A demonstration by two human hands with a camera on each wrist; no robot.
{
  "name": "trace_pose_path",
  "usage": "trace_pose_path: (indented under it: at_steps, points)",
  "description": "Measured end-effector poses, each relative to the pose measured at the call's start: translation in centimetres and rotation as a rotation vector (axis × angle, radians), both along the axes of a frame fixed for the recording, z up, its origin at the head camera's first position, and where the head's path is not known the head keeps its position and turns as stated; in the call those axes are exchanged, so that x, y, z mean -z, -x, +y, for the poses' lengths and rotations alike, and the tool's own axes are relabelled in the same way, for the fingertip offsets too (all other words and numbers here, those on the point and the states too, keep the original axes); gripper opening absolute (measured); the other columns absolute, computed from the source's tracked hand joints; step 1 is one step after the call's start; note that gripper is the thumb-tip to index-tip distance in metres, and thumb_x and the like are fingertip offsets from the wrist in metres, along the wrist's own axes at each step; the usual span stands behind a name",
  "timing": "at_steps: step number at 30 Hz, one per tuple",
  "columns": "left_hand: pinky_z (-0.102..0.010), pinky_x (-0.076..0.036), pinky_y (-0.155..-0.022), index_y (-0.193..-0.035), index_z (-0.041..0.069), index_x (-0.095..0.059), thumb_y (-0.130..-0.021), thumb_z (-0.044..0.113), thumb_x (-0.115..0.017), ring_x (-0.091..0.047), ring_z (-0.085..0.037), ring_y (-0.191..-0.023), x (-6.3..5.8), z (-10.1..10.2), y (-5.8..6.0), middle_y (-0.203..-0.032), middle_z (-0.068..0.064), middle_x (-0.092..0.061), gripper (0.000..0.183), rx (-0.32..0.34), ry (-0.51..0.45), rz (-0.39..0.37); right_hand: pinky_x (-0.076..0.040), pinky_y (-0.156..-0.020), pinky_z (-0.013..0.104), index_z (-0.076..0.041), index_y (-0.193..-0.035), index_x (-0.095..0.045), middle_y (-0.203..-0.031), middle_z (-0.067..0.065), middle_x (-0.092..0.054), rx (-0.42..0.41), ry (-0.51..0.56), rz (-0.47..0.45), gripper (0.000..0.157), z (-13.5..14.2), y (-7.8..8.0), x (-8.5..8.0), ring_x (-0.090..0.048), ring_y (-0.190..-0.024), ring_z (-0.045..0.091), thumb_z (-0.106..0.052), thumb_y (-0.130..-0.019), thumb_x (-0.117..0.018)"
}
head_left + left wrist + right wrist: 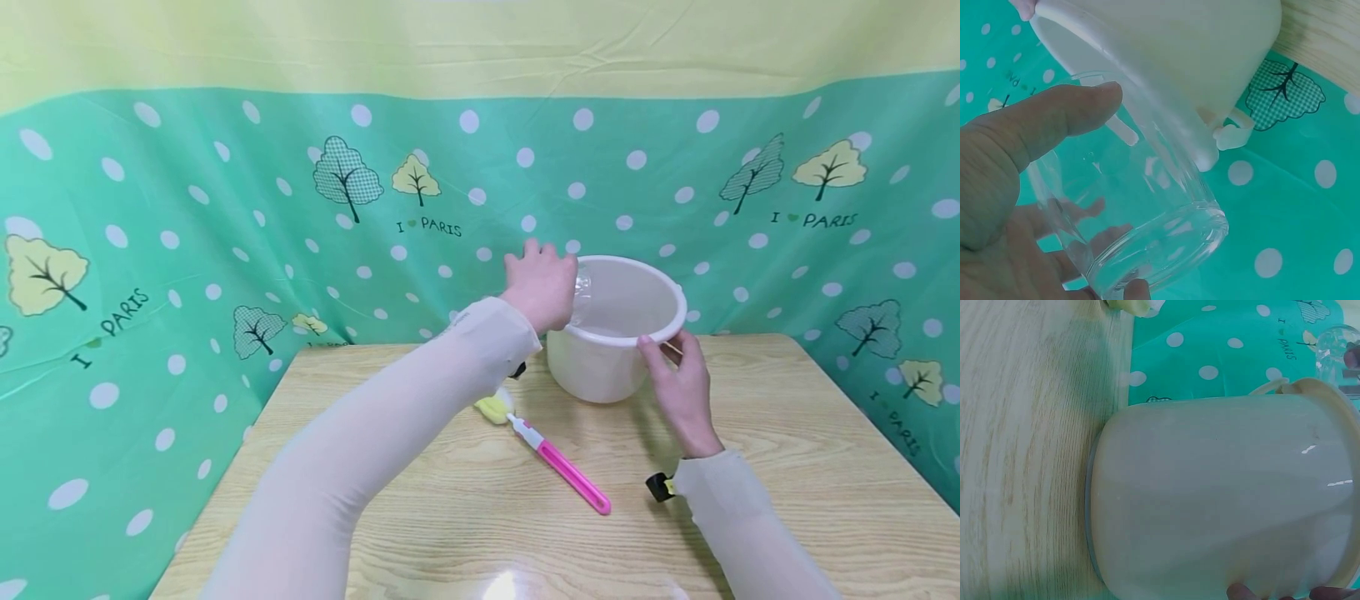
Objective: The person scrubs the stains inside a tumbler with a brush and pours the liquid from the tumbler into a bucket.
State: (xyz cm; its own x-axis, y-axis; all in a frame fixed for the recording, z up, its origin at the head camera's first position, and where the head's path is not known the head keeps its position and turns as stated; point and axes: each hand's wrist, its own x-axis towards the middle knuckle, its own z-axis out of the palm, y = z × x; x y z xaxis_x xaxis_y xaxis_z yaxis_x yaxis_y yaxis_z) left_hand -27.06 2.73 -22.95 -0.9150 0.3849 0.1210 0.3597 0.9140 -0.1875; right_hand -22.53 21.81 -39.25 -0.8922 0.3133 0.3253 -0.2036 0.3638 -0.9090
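A white plastic bucket stands upright at the back of the table, its mouth facing up. At its left rim my left hand grips a clear glass, thumb along one side and fingers round the other. The glass is tilted, its open end overlapping the bucket's mouth in the left wrist view and its thick base pointing away. My right hand holds the bucket at the right front, thumb on the rim and fingers against the outer wall. In the right wrist view only fingertips show at the lower edge.
A bottle brush with a pink handle and a yellow-and-white sponge head lies on the wooden table, in front of the bucket and partly behind the left sleeve. A green dotted curtain hangs close behind the bucket and along both sides.
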Motion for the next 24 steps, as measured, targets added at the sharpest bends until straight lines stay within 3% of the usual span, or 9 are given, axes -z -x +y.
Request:
trace_pose_path:
  at_steps: [24]
  points:
    - [-0.045, -0.049, -0.076, -0.127, 0.017, -0.049, -0.065, 0.029, -0.082, -0.043, -0.025, -0.103, 1.4, -2.6, 0.2, -0.11, -0.004, -0.052, 0.072, -0.012, -0.267, -0.059, -0.04, -0.101, 0.051, -0.006, -0.142, -0.036, -0.139, 0.012, -0.042, -0.008, 0.012, 0.007, 0.065, -0.1, -0.1, 0.0, -0.041, -0.127, 0.032, -0.045, -0.094, -0.056]
